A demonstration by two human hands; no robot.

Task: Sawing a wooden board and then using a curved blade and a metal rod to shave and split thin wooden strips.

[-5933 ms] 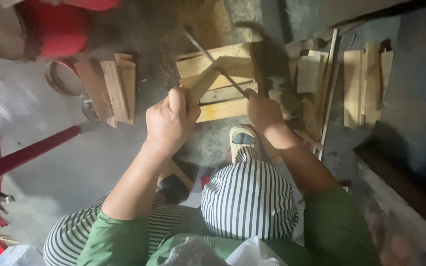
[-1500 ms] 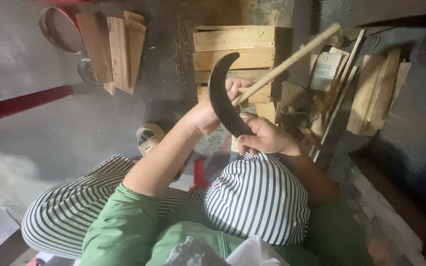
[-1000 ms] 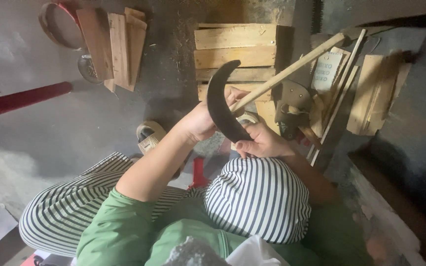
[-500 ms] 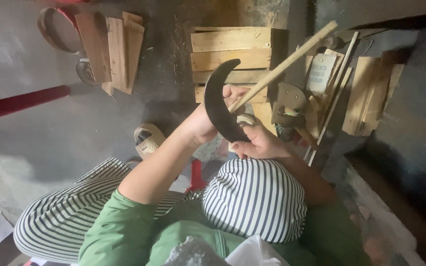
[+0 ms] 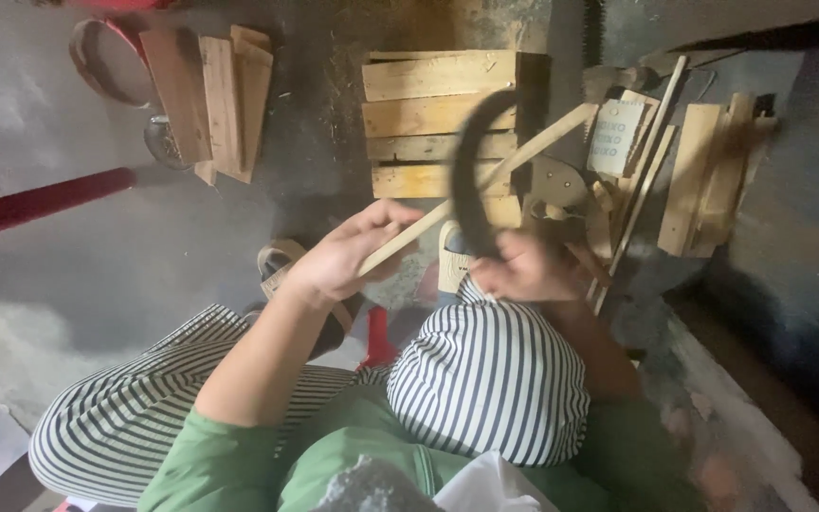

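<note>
My left hand [image 5: 348, 251] grips the near end of a long thin wooden stick [image 5: 523, 152] that slants up to the right over a slatted wooden pallet [image 5: 428, 114]. My right hand [image 5: 523, 267] holds the handle of a dark curved sickle blade [image 5: 466, 161]. The blade arcs upward and crosses the stick near its middle. My knees, in striped trousers, lie below both hands.
Loose wooden boards [image 5: 210, 95] lie at the upper left beside a round metal ring [image 5: 106, 62]. More planks and sticks [image 5: 703, 171] are piled at the right. A red pipe [image 5: 40, 204] runs along the left floor. A sandalled foot [image 5: 282, 261] rests below the left hand.
The sickle blade has shifted right and now blurs across the stick. My left hand has slid down to the stick's near end; my right hand moved right with the handle.
</note>
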